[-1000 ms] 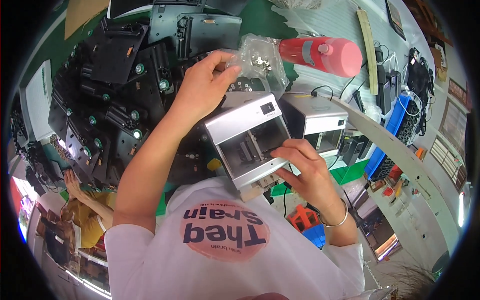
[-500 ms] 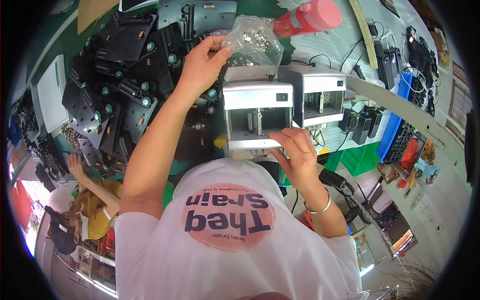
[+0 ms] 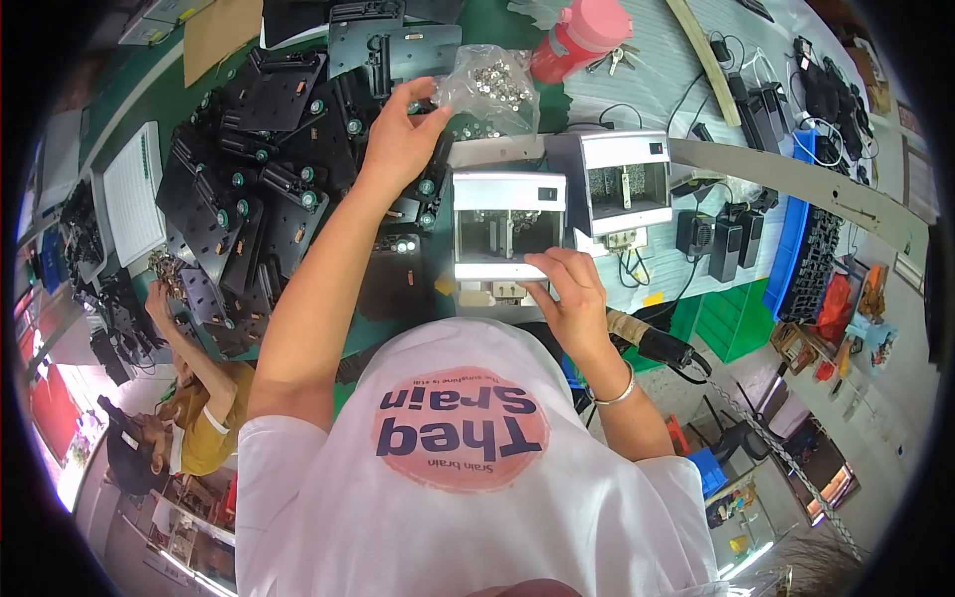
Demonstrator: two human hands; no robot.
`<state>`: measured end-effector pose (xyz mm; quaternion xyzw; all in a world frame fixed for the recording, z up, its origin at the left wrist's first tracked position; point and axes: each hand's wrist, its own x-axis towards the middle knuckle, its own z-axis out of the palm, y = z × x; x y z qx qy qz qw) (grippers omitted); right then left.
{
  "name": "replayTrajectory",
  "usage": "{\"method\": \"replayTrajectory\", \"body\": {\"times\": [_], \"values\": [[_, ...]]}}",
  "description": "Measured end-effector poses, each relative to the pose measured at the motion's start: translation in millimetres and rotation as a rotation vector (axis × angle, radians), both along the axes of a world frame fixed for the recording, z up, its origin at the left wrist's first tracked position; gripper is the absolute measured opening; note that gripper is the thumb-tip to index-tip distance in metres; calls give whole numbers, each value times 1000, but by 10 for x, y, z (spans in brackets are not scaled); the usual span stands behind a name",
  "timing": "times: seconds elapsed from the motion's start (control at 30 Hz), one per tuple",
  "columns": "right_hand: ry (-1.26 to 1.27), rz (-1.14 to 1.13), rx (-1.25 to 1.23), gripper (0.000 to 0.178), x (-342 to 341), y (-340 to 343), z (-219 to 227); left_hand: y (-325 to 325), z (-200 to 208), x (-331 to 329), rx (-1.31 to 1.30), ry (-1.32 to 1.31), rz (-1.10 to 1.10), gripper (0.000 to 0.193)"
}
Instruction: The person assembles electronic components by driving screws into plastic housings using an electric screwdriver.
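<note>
My left hand (image 3: 400,139) reaches far over the bench and pinches the edge of a clear plastic bag of small metal screws (image 3: 489,88). My right hand (image 3: 567,289) grips the near lower edge of a silver box-shaped device (image 3: 507,227) with an open front, which stands on the green bench just ahead of me. A second, similar silver device (image 3: 623,185) stands right beside it, to the right.
A heap of black plastic parts with green knobs (image 3: 269,179) fills the bench's left. A pink bottle (image 3: 582,35) lies beyond the bag. Black adapters (image 3: 726,244), cables and a blue bin (image 3: 791,249) sit at the right. Another person (image 3: 189,418) works at lower left.
The view has shifted, so the silver device now sits upright and centred. My left hand stayed on the bag; my right hand stayed at the device's lower edge.
</note>
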<state>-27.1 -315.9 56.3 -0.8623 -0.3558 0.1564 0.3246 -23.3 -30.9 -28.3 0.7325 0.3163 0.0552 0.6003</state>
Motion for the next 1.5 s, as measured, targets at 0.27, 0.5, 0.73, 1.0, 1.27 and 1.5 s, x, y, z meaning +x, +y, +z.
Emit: {"method": "replayTrajectory", "body": {"times": [0.27,0.5,0.73,1.0,1.27,1.5], "values": [[-23,7,28,39,-102,-169,-135,-405,336,-478,37,-77,33,44],[-27,80,-65,43,-8,-191,-93,-683,482,-730,151,33,-344,54],[-73,128,10,50,-195,-359,-171,-892,722,-1028,182,-60,-269,56],[-57,112,43,47,-76,-254,-166,-829,703,-864,28,68,-148,55],[-24,118,9,41,86,-123,-120,-663,631,-675,-67,223,-148,54],[80,218,-81,36,324,-116,282,-383,759,-591,145,73,-166,53]]}}
